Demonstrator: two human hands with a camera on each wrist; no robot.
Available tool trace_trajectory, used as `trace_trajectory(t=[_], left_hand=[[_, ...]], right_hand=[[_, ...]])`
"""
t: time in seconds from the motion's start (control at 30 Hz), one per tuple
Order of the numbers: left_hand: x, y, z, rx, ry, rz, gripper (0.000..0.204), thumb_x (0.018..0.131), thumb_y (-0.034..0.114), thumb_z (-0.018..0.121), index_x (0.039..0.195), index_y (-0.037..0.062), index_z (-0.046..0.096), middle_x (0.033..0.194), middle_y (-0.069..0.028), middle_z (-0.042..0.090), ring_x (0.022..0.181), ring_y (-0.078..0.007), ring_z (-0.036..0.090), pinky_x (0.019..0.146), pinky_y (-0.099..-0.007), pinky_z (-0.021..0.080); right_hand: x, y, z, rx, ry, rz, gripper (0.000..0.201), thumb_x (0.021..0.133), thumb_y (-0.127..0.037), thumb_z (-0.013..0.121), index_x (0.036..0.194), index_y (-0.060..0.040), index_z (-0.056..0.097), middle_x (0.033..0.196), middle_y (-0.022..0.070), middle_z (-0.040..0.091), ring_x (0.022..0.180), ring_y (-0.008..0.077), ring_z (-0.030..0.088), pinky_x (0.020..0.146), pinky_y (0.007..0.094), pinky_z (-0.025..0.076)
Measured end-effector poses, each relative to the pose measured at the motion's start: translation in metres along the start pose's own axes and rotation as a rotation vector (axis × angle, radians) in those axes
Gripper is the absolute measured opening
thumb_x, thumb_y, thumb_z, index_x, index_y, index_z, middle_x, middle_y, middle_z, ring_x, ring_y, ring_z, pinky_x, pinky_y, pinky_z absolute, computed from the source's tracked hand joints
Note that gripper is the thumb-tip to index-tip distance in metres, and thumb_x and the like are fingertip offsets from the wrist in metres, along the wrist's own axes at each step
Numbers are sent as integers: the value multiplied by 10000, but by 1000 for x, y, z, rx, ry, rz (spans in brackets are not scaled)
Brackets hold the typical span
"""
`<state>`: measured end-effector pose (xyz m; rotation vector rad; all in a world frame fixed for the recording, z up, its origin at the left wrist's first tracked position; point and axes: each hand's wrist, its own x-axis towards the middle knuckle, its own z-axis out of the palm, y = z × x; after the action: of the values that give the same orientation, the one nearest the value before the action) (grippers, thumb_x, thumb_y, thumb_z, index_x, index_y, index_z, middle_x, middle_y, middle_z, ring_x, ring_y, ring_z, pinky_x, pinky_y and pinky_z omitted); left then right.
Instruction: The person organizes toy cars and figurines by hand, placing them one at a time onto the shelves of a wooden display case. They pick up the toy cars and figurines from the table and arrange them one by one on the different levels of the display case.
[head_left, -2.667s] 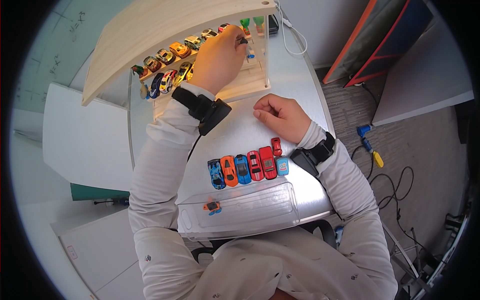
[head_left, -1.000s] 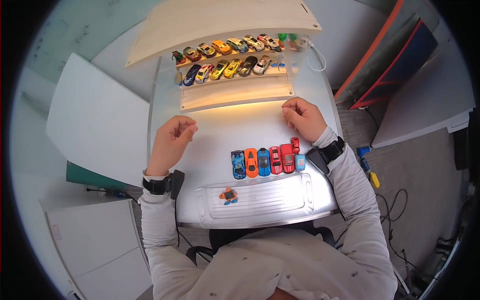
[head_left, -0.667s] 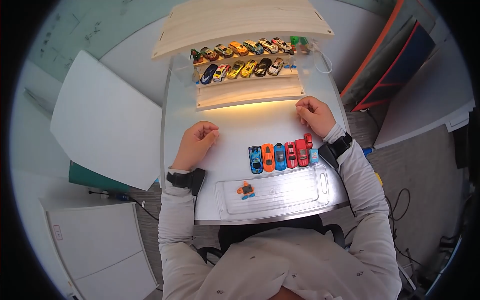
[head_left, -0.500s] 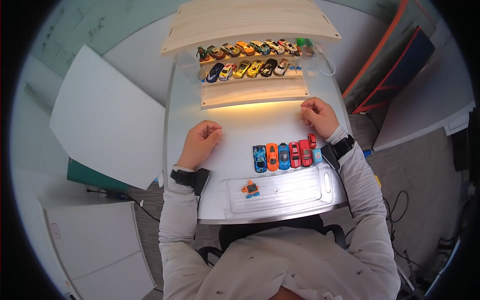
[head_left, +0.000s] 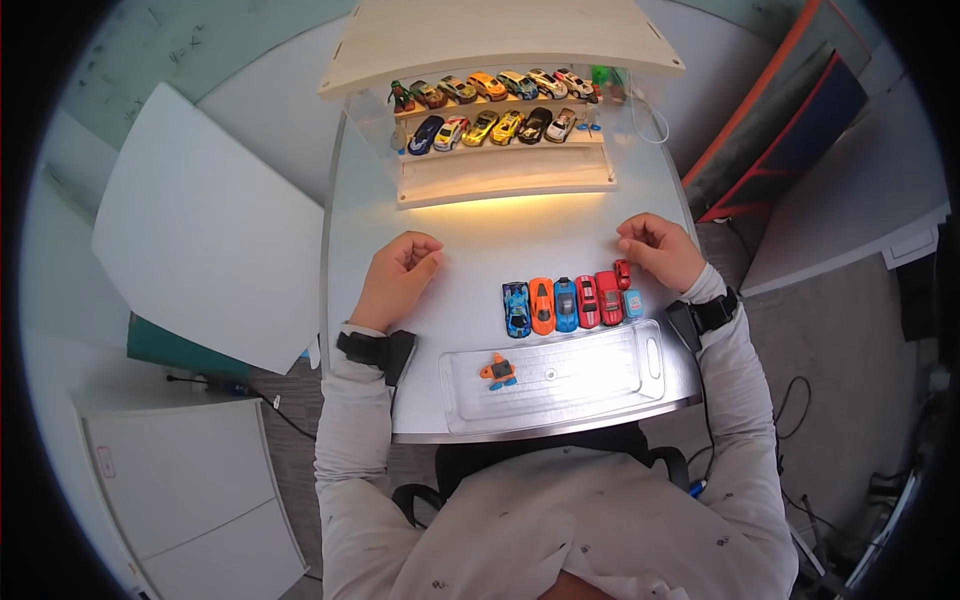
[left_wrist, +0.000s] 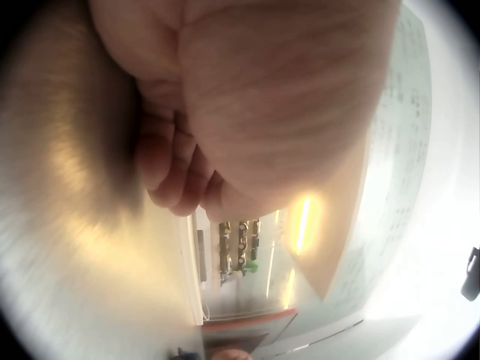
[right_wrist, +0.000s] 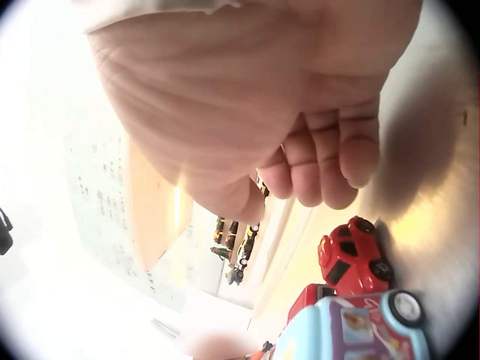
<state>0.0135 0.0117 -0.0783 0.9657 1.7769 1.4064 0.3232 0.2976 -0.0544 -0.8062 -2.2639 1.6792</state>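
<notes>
Both hands rest on the surface [head_left: 480, 240] with fingers loosely curled and holding nothing. The left hand [head_left: 397, 280] lies with its fingers [left_wrist: 176, 169] folded in toward the palm, well apart from any toy. The right hand [head_left: 660, 250] sits the same way, its curled fingers [right_wrist: 322, 161] empty; the small red car [head_left: 622, 273] lies just beside them, on the side toward the person, and the right wrist view shows a gap between fingertips and car.

Next to that small red car, a little nearer the person, stands a row of toy cars [head_left: 565, 303] parked side by side: counted from the left-hand end, a blue patterned one, an orange one, a blue one, two red ones, and a small light-blue van [right_wrist: 352, 330] at the end closest to the right wrist. That makes six in the row and seven with the small red car. The row lies between the two hands, nearer the right.

Closer to the person than the row is a clear plastic tray [head_left: 600, 385] with one orange-and-blue toy [head_left: 497, 370] in it.

Beyond both sets of fingers stands a wooden display shelf [head_left: 500, 175], lit underneath, with about six cars on its upper tier and five on the next.
</notes>
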Motion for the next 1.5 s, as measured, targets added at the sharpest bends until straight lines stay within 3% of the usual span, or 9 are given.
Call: trace_trajectory(t=[0.3,0.4,0.5,0.53,0.63,0.73,1.33,1.43,1.5], left_hand=[[-1,14,7,-11,-92,-1,239,948,70,703,1172,17,637,1020,-24,686,857,-77,613,813,-238,514],[-6,47,19,144,-283,-51,353,907,79,749,1234,34,623,1085,-33,656,932,-104,603,838,-259,514],[-3,64,33,337,-487,144,479,847,100,806,1280,37,613,1138,-46,637,994,-122,587,862,-270,507],[-3,76,37,366,-537,62,569,793,137,847,1301,41,611,1217,-84,618,1082,-189,577,925,-304,495],[7,61,48,536,-560,409,618,748,178,876,1296,54,620,1240,-101,617,1150,-255,557,1019,-358,451],[10,59,54,561,-617,376,642,718,195,888,1289,60,627,1261,-114,608,1213,-303,519,1090,-390,389],[6,59,42,577,-459,356,622,767,139,843,1327,44,591,1278,-137,599,1184,-317,547,1048,-396,441],[6,52,34,585,-400,395,594,796,119,815,1340,61,584,1296,-125,591,1165,-296,553,1010,-377,464],[5,54,33,559,-350,336,576,808,100,801,1341,73,584,1307,-112,583,1130,-269,559,961,-356,485]], right_hand=[[-42,-22,-8,-209,-189,39,419,919,-112,757,1287,2,592,866,13,625,772,94,587,720,252,502],[-45,-32,-7,-245,-228,90,524,896,-132,783,1358,-22,561,872,11,613,769,87,578,711,247,494],[-45,-28,-9,-206,-267,106,600,877,-126,800,1408,-47,533,883,8,604,770,83,572,706,244,490],[-45,-26,-9,-187,-281,107,621,871,-120,805,1421,-54,524,887,6,601,770,83,570,705,243,488],[-45,-26,-5,-192,-274,92,647,857,-111,820,1429,-61,523,886,3,591,772,82,562,703,242,487],[-46,-25,-3,-189,-245,104,642,858,-98,817,1428,-60,524,893,0,580,772,80,553,704,238,485],[-40,-25,9,-105,-186,70,571,897,-60,764,1415,-35,528,916,20,613,780,83,590,710,236,512],[-36,-27,14,-39,-179,102,541,908,-42,745,1406,-29,532,907,30,617,752,86,599,683,235,521],[-31,-26,17,-35,-170,89,519,913,-34,737,1393,-30,541,903,35,621,740,88,606,669,237,527]])
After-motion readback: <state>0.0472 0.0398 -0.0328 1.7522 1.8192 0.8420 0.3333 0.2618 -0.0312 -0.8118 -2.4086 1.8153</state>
